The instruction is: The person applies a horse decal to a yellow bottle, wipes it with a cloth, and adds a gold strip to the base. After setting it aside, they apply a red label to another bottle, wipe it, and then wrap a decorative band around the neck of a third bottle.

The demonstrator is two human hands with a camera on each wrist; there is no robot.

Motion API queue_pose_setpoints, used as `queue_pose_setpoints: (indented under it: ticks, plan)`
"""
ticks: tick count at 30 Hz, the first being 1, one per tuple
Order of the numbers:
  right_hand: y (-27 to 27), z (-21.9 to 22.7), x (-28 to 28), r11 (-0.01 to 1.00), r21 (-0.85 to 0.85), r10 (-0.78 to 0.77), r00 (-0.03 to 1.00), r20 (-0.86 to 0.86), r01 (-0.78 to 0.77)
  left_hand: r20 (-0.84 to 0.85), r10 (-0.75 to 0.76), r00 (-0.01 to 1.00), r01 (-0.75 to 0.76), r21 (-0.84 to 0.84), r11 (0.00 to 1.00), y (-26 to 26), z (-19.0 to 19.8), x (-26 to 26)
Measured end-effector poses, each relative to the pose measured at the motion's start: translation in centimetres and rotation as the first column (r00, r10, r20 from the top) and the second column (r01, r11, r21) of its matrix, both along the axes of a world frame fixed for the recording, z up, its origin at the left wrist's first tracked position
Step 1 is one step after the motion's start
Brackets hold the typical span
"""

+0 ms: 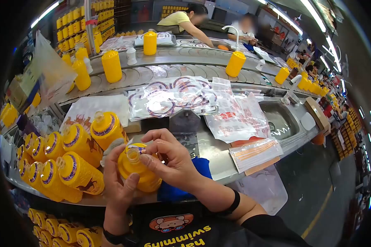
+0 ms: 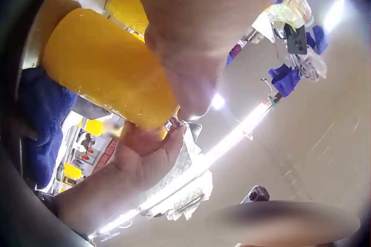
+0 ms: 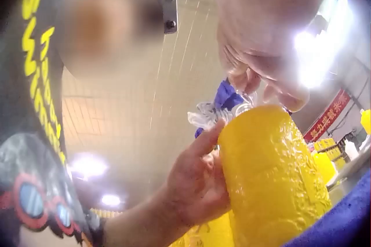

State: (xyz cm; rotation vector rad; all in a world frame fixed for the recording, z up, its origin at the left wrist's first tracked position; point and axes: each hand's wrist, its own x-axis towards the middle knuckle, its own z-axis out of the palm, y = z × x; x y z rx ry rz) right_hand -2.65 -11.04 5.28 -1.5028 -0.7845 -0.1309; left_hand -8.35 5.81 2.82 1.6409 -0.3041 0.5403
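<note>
A yellow bottle (image 1: 141,178) with a clear neck stands tilted in front of the person, its top toward the camera. The left hand (image 1: 120,181) holds its side with the thumb near the shoulder. At the neck, the right hand (image 1: 173,158) pinches a small patterned band (image 1: 138,149) lying on the bottle's shoulder. In the left wrist view the bottle (image 2: 110,67) fills the upper left, with the right hand (image 2: 142,163) at its top. The right wrist view shows the left hand (image 3: 200,186) against the textured bottle (image 3: 269,172).
Several yellow bottles with patterned neck bands (image 1: 76,142) crowd the left of the steel counter. Behind lie plastic sheets with printed rings (image 1: 173,99), a curved conveyor (image 1: 185,68) carrying bottles, and a sink (image 1: 281,119) at right. A blue cloth (image 1: 200,169) touches the work area.
</note>
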Motion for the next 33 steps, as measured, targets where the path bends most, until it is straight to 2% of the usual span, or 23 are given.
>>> queue_pose_setpoints:
  ticks: [2,4,10,13,16,19,22,25,28,30,31,33]
  plan:
    - [-0.2,0.1,-0.2,1.0,0.025,0.005,1.0,-0.03,-0.004,0.092,0.069,0.993,-0.084,0.164,0.983,0.2,0.2,0.2]
    - [-0.4,0.4,-0.4,0.999,0.043,0.011,0.999,-0.042,-0.009,0.235,0.155,0.96,-0.232,0.345,0.909,0.6,0.1,0.1]
    - [-0.5,0.6,-0.7,0.991,0.125,0.062,0.996,-0.062,-0.054,0.48,0.226,0.848,-0.478,0.506,0.717,-0.5,1.6,-0.1]
    - [-0.7,0.5,-0.7,0.983,0.167,0.084,0.994,-0.067,-0.072,0.436,0.201,0.877,-0.429,0.524,0.735,-0.3,1.5,0.1]
    - [-0.8,0.8,-0.8,0.979,0.189,0.102,0.99,-0.093,-0.083,0.432,0.2,0.879,-0.435,0.556,0.708,-0.2,1.8,0.1]
    - [-1.2,0.9,-0.7,0.971,0.217,0.136,0.978,-0.16,-0.1,0.551,0.248,0.797,-0.527,0.435,0.73,-1.1,3.6,0.7]
    - [-1.3,0.3,-0.3,0.964,0.239,0.167,0.964,-0.206,-0.116,0.439,0.375,0.816,-0.491,0.187,0.851,-1.3,3.6,1.5]
    - [-1.6,0.2,-0.1,0.945,0.291,0.237,0.928,-0.289,-0.15,0.167,0.219,0.961,-0.227,0.028,0.974,-0.2,3.2,1.5]
    - [-1.6,-0.1,0.3,0.946,0.293,0.233,0.92,-0.315,-0.139,0.057,0.189,0.98,-0.169,-0.253,0.953,0.5,2.9,1.6]
    - [-1.4,0.1,0.4,0.952,0.282,0.205,0.929,-0.309,-0.116,0.145,0.167,0.975,-0.171,0.015,0.985,0.4,3.4,1.0]
    - [-1.0,0.1,0.3,0.952,0.283,0.192,0.948,-0.252,-0.117,0.186,0.148,0.971,-0.177,0.148,0.973,0.3,3.9,0.6]
    - [-0.4,0.4,0.1,0.95,0.284,0.171,0.976,-0.136,-0.127,0.147,0.088,0.985,-0.14,0.396,0.907,-0.9,5.5,0.0]
